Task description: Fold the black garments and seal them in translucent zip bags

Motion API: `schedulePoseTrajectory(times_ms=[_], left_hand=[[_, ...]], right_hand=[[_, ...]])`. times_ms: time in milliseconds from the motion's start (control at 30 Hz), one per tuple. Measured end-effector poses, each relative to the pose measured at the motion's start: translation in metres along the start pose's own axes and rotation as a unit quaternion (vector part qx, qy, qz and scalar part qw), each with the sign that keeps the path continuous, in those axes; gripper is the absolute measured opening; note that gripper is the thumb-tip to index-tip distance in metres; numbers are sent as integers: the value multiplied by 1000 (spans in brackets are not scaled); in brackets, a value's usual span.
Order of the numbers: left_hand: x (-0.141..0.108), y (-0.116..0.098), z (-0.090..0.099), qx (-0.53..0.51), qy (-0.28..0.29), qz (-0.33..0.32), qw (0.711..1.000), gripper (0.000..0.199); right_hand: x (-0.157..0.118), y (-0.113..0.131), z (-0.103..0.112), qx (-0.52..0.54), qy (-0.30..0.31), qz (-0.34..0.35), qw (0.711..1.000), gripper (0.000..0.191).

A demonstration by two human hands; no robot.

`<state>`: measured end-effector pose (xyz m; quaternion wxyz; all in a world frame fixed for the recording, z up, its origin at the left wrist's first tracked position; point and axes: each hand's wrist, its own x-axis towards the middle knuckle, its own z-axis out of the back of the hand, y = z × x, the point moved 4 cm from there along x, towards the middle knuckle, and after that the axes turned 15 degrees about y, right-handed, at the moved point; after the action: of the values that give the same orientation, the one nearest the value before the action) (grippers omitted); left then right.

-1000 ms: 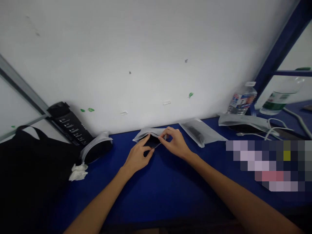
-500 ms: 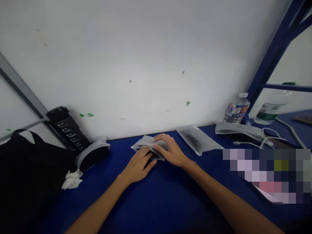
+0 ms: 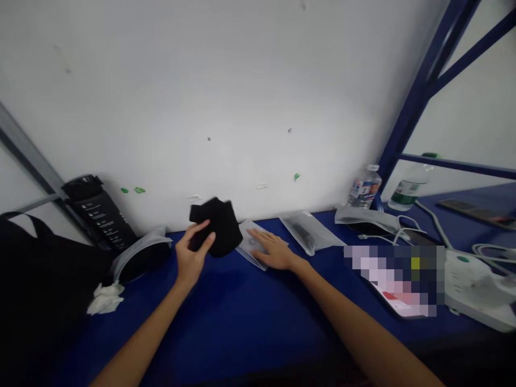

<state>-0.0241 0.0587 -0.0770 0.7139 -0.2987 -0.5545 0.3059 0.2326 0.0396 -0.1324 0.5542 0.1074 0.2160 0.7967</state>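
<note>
A folded black cloth item (image 3: 221,228) is gripped between the thumb and fingers of my left hand (image 3: 190,257), raised above the blue table. Its exact kind does not show. My right hand (image 3: 277,251) lies with fingers stretched out on a frosted plastic pouch (image 3: 246,242), which looks flat. To the right of that lies another frosted pouch (image 3: 322,231) with something dark inside. On the left, a third frosted pouch (image 3: 155,239) bulges over a dark thing.
At left stand a black bottle (image 3: 102,215) and a black bag (image 3: 48,279), with crumpled tissue (image 3: 105,299) beside them. On the right are a clear bottle (image 3: 365,188), a frosted pouch (image 3: 371,219), white cables, a phone (image 3: 397,301) with a blurred screen and a white power strip (image 3: 463,279).
My left hand has drawn the black cloth out of the middle pouch and lifted it up to the left. My right hand has flattened onto the pouch. The view has shifted right.
</note>
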Motion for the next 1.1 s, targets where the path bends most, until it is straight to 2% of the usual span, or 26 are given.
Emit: schedulePoseTrajectory(times_ms=[67,133,200,267,333,433,533,600,700,833,900,967,1033,1100], left_hand=[[6,15,9,-144,-46,90,984,51],[7,31,13,-241,-59,167,954,57],[5,44,14,-284,-63,218,931,57],[1,53,12,-300,-66,246,919,54],[-1,56,6,-307,-61,257,914,50],[-2,53,-4,-314,-43,253,914,47],[-3,48,-12,-315,-24,239,918,49],[-4,47,-16,-316,-12,232,920,51],[-7,49,-18,-325,1,234,916,52],[-8,51,-14,-329,6,226,917,53],[-7,48,-10,-315,5,215,925,50],[-6,44,-8,-292,3,206,934,48],[-6,40,-8,-272,1,202,941,47],[-7,36,-9,-260,-2,200,945,50]], right_hand=[[-8,17,-2,-83,7,-19,996,61],[-25,37,-8,-139,7,-58,989,58],[-53,56,-19,-168,16,-93,981,60],[-93,68,-33,-183,16,-115,976,60],[-138,66,-46,-190,6,-142,971,59],[-198,44,-51,-199,-47,-174,963,53],[-223,15,-42,-195,-92,-194,957,52],[-220,-4,-33,-184,-109,-201,956,52],[-201,-27,-25,-172,-129,-201,956,51],[-178,-40,-20,-183,-155,-192,952,47],[-170,-35,-12,-194,-190,-202,941,42],[-160,-19,0,-185,-236,-185,936,36],[-141,5,12,-122,-251,-112,954,34],[-112,30,17,7,-200,-18,980,35]])
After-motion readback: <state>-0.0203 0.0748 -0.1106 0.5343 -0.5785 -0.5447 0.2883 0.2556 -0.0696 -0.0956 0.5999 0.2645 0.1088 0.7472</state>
